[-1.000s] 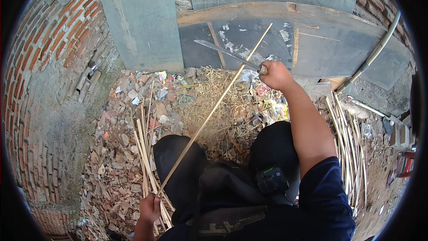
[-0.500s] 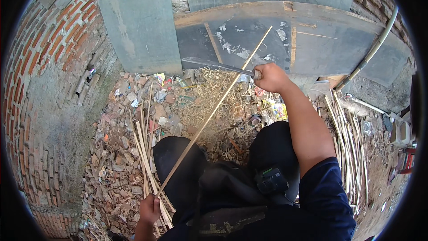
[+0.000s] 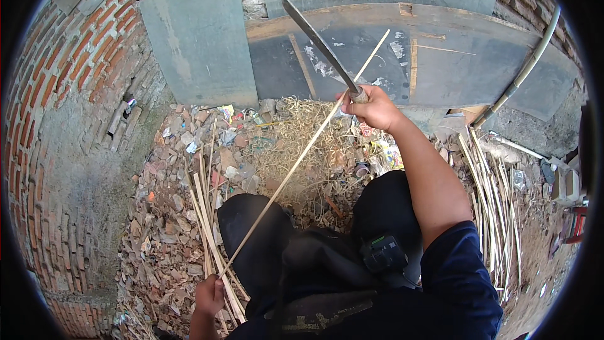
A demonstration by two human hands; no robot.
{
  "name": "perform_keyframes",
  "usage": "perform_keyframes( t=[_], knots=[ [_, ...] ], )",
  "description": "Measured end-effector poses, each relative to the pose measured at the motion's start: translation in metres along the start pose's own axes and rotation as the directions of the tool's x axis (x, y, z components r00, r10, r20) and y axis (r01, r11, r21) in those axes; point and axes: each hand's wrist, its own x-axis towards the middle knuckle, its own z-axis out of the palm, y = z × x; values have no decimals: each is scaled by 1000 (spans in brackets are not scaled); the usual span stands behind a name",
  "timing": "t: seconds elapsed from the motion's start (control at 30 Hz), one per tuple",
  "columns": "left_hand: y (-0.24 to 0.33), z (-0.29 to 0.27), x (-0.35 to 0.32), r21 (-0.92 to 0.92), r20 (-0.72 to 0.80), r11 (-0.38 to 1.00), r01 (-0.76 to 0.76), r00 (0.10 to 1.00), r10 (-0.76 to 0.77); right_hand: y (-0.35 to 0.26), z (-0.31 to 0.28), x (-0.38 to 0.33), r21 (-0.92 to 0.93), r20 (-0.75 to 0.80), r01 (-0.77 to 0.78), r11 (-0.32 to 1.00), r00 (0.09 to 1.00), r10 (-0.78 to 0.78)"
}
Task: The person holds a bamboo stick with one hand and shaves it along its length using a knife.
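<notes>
My left hand (image 3: 209, 294) is closed on the lower end of a long, thin bamboo strip (image 3: 294, 166), beside my left knee. The strip slants up and away to the right, past both knees, and its far tip reaches in front of the dark panels. In my right hand (image 3: 375, 109) is the handle of a machete (image 3: 319, 44), its long grey blade pointing up and to the left. Right-hand fingertips are at the strip just below the handle; whether they pinch it, I cannot tell. The blade's base crosses close to the strip.
Several bamboo strips (image 3: 212, 239) lie left of my left knee, and a larger bundle (image 3: 489, 204) lies at the right. Curled shavings (image 3: 296, 129) cover rubble ahead. Grey panels (image 3: 198, 44) stand at the back, beside a brick wall (image 3: 56, 113). A pipe (image 3: 525, 72) leans at the right.
The machete blade has swung from nearly level to pointing steeply up and left. My right fingers have come to the strip. My left hand has barely moved.
</notes>
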Motion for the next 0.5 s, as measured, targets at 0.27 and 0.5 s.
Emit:
perform_keyframes(
  t=[0.27,0.5],
  knots=[
    [8,5,3,-71,-80,996,56,995,-61,-8,8,-3,188,36,12,982,999,-19],
    [81,11,46,98,-229,973,-207,947,225,-19,10,-10,5,119,17,1000,993,-17]
  ],
)
